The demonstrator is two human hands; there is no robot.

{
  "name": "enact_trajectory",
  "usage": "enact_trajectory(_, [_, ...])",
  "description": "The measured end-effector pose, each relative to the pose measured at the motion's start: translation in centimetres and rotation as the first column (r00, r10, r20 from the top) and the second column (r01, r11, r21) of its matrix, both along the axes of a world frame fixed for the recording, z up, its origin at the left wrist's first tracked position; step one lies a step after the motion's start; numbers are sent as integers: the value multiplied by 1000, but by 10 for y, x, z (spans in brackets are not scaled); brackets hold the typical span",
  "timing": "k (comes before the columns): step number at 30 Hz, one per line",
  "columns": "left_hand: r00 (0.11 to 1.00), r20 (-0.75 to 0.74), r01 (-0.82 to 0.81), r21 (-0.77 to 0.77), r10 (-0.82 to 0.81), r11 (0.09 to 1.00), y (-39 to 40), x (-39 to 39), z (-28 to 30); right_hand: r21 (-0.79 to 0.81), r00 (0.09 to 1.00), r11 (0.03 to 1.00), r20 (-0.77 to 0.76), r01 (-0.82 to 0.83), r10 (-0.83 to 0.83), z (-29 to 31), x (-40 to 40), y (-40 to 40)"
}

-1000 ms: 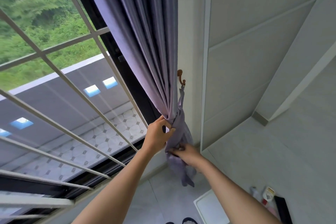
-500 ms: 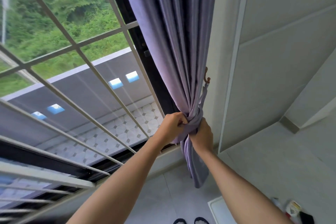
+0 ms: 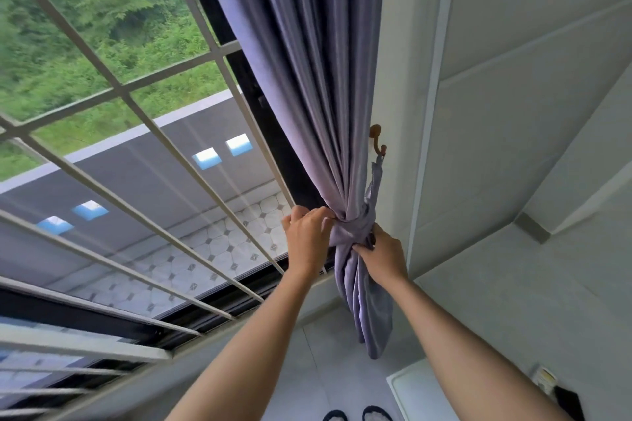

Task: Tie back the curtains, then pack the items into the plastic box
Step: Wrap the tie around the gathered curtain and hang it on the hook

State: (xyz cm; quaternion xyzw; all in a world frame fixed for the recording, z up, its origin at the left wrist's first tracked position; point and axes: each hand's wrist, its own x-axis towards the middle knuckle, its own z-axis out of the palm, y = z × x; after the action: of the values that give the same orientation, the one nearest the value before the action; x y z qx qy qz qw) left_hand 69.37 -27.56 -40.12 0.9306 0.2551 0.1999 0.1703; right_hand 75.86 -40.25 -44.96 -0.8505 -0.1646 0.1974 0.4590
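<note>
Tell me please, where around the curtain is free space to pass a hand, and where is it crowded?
Free: the bare wall panel right of the hook, and the floor below the curtain tail. Crowded: the knot, where the left hand and right hand grip the tieback, and the window bars to the left.

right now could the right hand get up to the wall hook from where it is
Probably yes. The right hand grips the tieback just below the hook, and bare wall lies between them, but it would have to let go first.
</note>
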Motion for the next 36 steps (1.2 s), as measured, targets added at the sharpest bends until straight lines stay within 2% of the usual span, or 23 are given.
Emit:
enact_trajectory(2, [984,122,-95,-243,127,965,-13,4,-5,-16,1000,1000,-2,16,-16,1,1,-3])
enact_trajectory(3, [962,157,-149,-378,222,914,-18,5,-6,-22,1000,1000,-3,23,-23,1,1,-4])
enact_trajectory(4, [943,156,-190,-477,296,858,-22,7,-7,-24,1000,999,-4,27,-27,1,1,-5])
enact_trajectory(6, [939,110,-208,-570,325,795,-29,7,-13,-26,1000,999,-1,27,-27,1,0,-8])
enact_trajectory(11, [968,111,-113,-612,227,783,-40,6,-28,-42,999,998,-5,-35,35,2,-1,-12])
enact_trajectory(14, [984,145,19,-665,104,746,-43,4,-26,-16,999,999,-31,31,-32,-1,0,-13])
enact_trajectory(18, [977,201,195,-743,-64,640,-53,0,-13,-40,999,998,2,54,-54,-5,-1,-14])
enact_trajectory(21, [964,264,206,-813,28,545,-55,11,-4,-28,998,998,-8,56,-56,-9,-3,-11])
enact_trajectory(25, [958,257,198,-914,127,353,-51,27,4,-12,997,998,-50,60,-61,-12,0,-11])
enact_trajectory(29, [929,307,237,-923,207,302,-53,30,-4,-50,998,999,-69,4,-7,-8,3,-14])
enact_trajectory(32, [917,308,246,-937,255,248,-46,29,-8,-41,979,988,-144,-148,141,2,16,-18])
enact_trajectory(33, [917,302,245,-942,262,227,-41,30,-10,-34,980,989,-146,-142,136,9,23,-20])
enact_trajectory(36, [935,259,217,-958,243,187,-28,32,-15,39,996,996,-34,80,-78,41,49,-22])
